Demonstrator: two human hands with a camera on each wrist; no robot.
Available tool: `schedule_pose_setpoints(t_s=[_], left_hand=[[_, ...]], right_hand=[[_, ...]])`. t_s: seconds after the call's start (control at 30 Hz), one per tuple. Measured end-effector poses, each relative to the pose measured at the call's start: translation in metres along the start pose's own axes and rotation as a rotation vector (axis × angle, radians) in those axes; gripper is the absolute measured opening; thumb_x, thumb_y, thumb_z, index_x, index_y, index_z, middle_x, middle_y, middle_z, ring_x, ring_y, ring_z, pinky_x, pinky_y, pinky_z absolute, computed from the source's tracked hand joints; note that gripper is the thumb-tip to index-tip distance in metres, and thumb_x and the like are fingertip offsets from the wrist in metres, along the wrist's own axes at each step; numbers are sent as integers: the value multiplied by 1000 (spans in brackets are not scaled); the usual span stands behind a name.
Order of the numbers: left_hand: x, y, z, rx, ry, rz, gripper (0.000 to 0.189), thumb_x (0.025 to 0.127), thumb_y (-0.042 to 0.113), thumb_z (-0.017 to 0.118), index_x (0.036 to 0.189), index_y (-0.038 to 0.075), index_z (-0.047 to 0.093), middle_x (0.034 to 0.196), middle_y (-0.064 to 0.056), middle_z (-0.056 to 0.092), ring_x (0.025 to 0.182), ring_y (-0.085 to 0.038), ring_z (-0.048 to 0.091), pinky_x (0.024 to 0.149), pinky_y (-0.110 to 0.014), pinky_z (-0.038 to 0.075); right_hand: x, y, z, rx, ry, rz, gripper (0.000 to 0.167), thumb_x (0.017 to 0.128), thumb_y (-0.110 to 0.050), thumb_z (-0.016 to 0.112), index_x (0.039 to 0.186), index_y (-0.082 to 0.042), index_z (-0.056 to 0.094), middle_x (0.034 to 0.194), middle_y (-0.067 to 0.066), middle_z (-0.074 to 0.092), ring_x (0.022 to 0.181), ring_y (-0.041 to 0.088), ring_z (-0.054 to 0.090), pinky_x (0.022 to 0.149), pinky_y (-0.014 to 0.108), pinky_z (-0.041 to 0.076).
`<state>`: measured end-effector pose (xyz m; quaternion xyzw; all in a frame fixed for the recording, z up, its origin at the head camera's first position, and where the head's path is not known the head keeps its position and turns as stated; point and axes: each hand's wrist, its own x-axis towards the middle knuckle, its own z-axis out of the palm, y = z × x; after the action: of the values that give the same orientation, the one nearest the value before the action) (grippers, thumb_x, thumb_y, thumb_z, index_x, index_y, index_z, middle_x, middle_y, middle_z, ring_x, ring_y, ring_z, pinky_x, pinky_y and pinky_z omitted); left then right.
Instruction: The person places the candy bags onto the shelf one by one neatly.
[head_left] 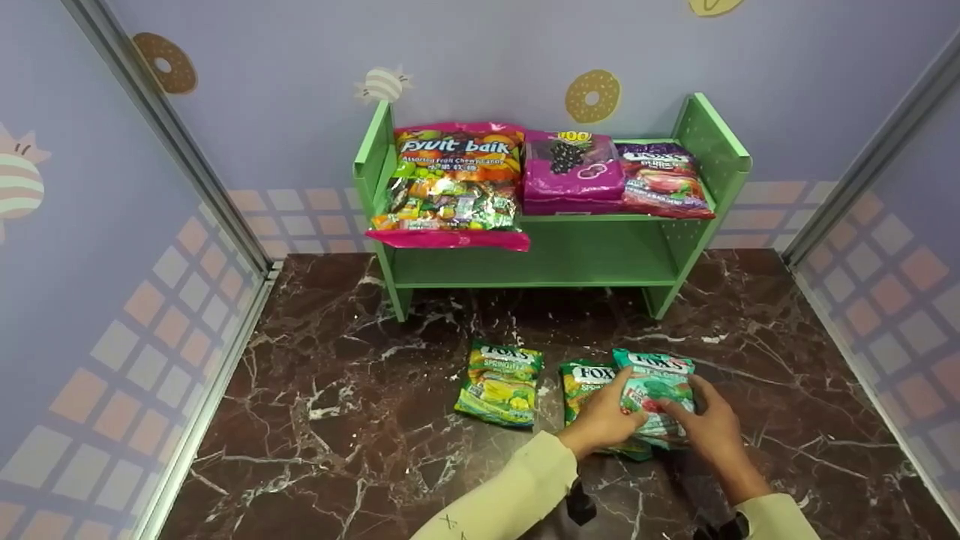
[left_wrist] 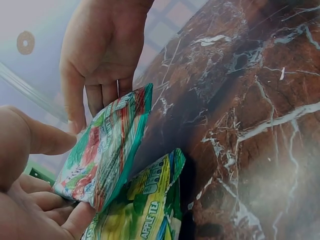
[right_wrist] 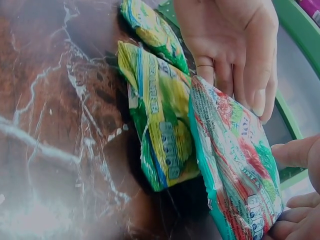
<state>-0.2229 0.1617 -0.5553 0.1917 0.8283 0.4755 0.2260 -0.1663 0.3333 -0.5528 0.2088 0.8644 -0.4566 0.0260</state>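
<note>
A teal FOX'S candy bag [head_left: 661, 390] with red and green pictures is tilted up off the floor between the two hands. My left hand [head_left: 606, 416] grips its left edge, thumb on the front and fingers behind. On the opposite edge, my right hand [head_left: 716, 429] pinches it the same way, as the right wrist view of the teal bag [right_wrist: 240, 160] also shows. Partly covered by it and the left hand lies a green-and-yellow FOX'S Spring Tea candy bag [head_left: 583, 381]. A similar Spring Tea bag [head_left: 501, 386] lies apart, farther left.
Behind the bags stands a green two-tier shelf [head_left: 536, 284]. Its top tier carries a large Fyuit Baik candy bag [head_left: 454, 176], a purple packet [head_left: 574, 184] and a dark red FOX'S bag [head_left: 664, 180]. Patterned walls flank the dark marble surface [head_left: 322, 420].
</note>
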Motion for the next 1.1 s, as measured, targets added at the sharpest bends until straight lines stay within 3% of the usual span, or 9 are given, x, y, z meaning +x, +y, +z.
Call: schedule_pose_setpoints(t_s=[0.07, 0.13, 0.3, 0.53, 0.7, 0.77, 0.93, 1.1], left_hand=[[-1, -1, -3, -2, 12, -3, 73, 90, 26, 68, 152, 32, 29, 151, 3, 43, 129, -17, 51, 101, -36, 47], [-2, -2, -6, -29, 11, -12, 74, 91, 25, 67, 153, 32, 27, 147, 1, 47, 110, -19, 61, 94, -35, 50], [-3, -4, -15, -55, 24, -27, 74, 91, 25, 67, 153, 33, 27, 147, -1, 48, 82, -14, 59, 77, -31, 44], [-7, -6, -27, -47, 52, -8, 74, 92, 25, 66, 154, 30, 25, 152, -1, 41, 108, -20, 61, 86, -34, 47], [-9, -8, -33, -66, 66, -10, 75, 92, 24, 65, 154, 31, 23, 152, -2, 42, 103, -22, 62, 79, -33, 44], [-9, -8, -36, -81, 64, -13, 75, 92, 24, 65, 154, 32, 24, 152, -1, 41, 93, -26, 64, 77, -32, 44], [-10, -9, -43, -88, 58, -11, 73, 93, 26, 64, 154, 34, 24, 155, -1, 38, 97, -20, 63, 79, -34, 44], [-10, -10, -48, -62, 86, -3, 72, 93, 28, 64, 154, 32, 25, 154, 0, 38, 130, -20, 50, 93, -39, 47]], right_hand=[[0, -4, 2, -8, 0, -14, 91, 91, -45, 64, 154, 0, 15, 157, 28, 21, 143, 44, 24, 112, 56, 32], [1, -8, 4, -10, 3, -27, 91, 91, -45, 64, 154, 0, 16, 157, 28, 22, 143, 44, 25, 112, 56, 32], [3, -16, 11, -13, 11, -52, 87, 92, -42, 64, 153, -1, 19, 156, 27, 24, 144, 43, 25, 112, 56, 32], [6, -25, 19, 14, 2, -88, 82, 94, -34, 62, 154, -1, 16, 158, 25, 21, 145, 41, 23, 113, 55, 32], [9, -32, 24, 31, -5, -96, 85, 93, -37, 64, 154, -2, 16, 158, 24, 21, 146, 41, 22, 112, 55, 32], [9, -35, 25, 32, -5, -96, 85, 93, -37, 64, 154, -2, 16, 158, 24, 22, 146, 41, 23, 112, 55, 33], [11, -42, 28, 21, -4, -98, 84, 93, -37, 64, 154, -3, 18, 157, 24, 24, 145, 41, 25, 111, 56, 34], [13, -48, 31, 18, -3, -106, 85, 91, -40, 65, 154, -3, 21, 158, 23, 25, 145, 40, 25, 112, 56, 33]])
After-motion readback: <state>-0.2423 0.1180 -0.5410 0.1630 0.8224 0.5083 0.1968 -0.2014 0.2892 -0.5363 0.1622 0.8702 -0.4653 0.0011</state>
